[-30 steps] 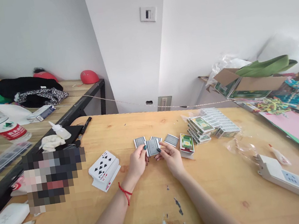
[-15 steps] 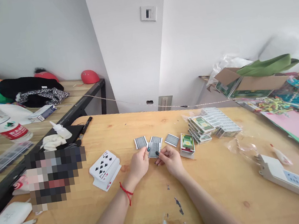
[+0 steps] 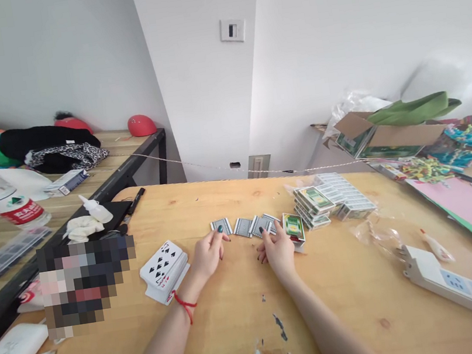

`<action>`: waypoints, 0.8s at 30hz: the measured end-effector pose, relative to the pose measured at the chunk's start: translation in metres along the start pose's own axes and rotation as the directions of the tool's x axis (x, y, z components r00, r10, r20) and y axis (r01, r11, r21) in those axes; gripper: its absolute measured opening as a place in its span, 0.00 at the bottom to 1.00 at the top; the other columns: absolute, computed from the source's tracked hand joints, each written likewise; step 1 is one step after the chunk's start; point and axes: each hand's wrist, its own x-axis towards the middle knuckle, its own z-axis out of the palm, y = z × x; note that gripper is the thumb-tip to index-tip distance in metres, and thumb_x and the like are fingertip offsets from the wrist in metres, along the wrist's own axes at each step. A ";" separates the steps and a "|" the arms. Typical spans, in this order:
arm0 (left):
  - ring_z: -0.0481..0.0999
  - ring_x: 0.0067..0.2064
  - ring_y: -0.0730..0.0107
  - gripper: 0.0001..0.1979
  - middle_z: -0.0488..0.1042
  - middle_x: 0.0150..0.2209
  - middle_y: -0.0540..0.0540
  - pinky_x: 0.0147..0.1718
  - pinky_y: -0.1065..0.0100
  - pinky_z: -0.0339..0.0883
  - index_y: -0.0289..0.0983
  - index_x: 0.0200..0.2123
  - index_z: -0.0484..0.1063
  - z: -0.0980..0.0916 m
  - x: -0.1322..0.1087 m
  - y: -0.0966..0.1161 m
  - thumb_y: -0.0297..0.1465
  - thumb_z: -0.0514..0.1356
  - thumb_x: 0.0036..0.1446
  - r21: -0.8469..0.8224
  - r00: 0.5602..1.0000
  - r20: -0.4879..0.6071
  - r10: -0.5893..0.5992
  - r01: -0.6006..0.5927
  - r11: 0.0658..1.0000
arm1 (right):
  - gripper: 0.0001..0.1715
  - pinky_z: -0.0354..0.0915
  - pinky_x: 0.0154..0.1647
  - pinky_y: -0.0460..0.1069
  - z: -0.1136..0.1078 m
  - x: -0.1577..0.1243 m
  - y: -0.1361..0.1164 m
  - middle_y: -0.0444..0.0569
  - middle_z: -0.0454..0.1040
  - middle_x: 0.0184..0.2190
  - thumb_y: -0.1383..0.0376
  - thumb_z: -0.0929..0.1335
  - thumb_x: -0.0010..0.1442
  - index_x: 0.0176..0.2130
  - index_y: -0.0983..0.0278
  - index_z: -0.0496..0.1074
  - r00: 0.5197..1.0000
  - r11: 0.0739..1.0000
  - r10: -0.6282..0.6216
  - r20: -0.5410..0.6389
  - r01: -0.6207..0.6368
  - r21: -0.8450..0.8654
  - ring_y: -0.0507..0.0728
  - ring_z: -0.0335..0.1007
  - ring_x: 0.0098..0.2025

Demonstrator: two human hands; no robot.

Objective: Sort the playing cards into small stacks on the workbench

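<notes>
- Table (image 3: 225,344): carries the cards centrally, toward the far edge, presumably within reach of both hands.
- Left hand (image 3: 207,256): curled, thumb near forefinger, beside the leftmost card; any grip cannot be told.
- Right hand (image 3: 278,248): bent over the rightmost cards, presumably to position them; fingertips partly hidden, pinch not determinable.
- Card pile (image 3: 163,266): face up, toward the left edge; lower cards mostly covered.
- Card box (image 3: 293,226): right of the row; lower part obscured.
- Patterned cards (image 3: 243,227): backs up, right-hand ones overlapping; count uncertain.
</notes>
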 end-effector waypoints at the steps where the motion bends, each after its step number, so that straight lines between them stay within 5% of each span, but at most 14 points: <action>1: 0.64 0.18 0.74 0.19 0.62 0.14 0.54 0.23 0.73 0.59 0.36 0.29 0.68 -0.010 0.004 0.002 0.40 0.43 0.57 0.022 1.000 0.001 0.007 -0.007 1.000 | 0.31 0.53 0.09 0.44 0.000 -0.002 0.000 0.39 0.65 0.11 0.52 0.63 0.52 0.50 0.67 0.62 1.000 0.999 -0.029 0.006 0.029 -0.045 0.51 0.58 0.09; 5: 0.72 0.32 0.68 0.14 0.73 0.30 0.48 0.32 0.70 0.62 0.39 0.36 0.69 -0.063 0.014 0.009 0.39 0.52 0.50 0.367 0.999 0.050 -0.021 0.002 0.930 | 0.21 0.49 0.13 0.43 0.004 -0.009 0.001 0.39 0.59 0.11 0.52 0.61 0.53 0.28 0.66 0.71 0.964 0.942 -0.236 0.122 0.257 -0.215 0.48 0.53 0.12; 8: 0.69 0.43 0.53 0.22 0.71 0.40 0.36 0.40 0.61 0.60 0.33 0.37 0.69 -0.100 0.010 0.002 0.41 0.60 0.39 0.733 0.979 0.051 -0.196 0.097 0.674 | 0.21 0.45 0.16 0.43 0.009 -0.016 0.002 0.39 0.55 0.11 0.53 0.61 0.55 0.21 0.65 0.68 0.891 0.856 -0.340 0.300 0.425 -0.294 0.48 0.49 0.14; 11: 0.67 0.46 0.44 0.30 0.69 0.43 0.29 0.41 0.58 0.60 0.30 0.39 0.68 -0.119 0.005 -0.009 0.41 0.64 0.30 0.872 0.898 0.009 -0.441 0.209 0.442 | 0.19 0.45 0.17 0.44 0.012 -0.021 0.001 0.39 0.56 0.11 0.56 0.60 0.56 0.22 0.64 0.68 0.831 0.798 -0.367 0.417 0.512 -0.319 0.48 0.50 0.15; 14: 0.70 0.44 0.50 0.26 0.71 0.41 0.32 0.37 0.64 0.62 0.31 0.36 0.69 -0.123 0.005 -0.017 0.38 0.63 0.31 0.868 0.857 0.085 -0.508 0.187 0.460 | 0.17 0.47 0.19 0.44 0.013 -0.023 0.000 0.40 0.58 0.12 0.58 0.60 0.56 0.23 0.63 0.68 0.808 0.769 -0.381 0.449 0.547 -0.332 0.48 0.52 0.16; 24: 0.73 0.35 0.58 0.17 0.73 0.35 0.42 0.27 0.68 0.60 0.37 0.31 0.67 -0.117 0.011 -0.023 0.35 0.62 0.34 0.781 0.911 0.132 -0.392 0.148 0.607 | 0.19 0.48 0.18 0.44 0.012 -0.020 0.001 0.40 0.60 0.12 0.57 0.60 0.56 0.22 0.63 0.69 0.818 0.771 -0.384 0.428 0.539 -0.339 0.49 0.53 0.15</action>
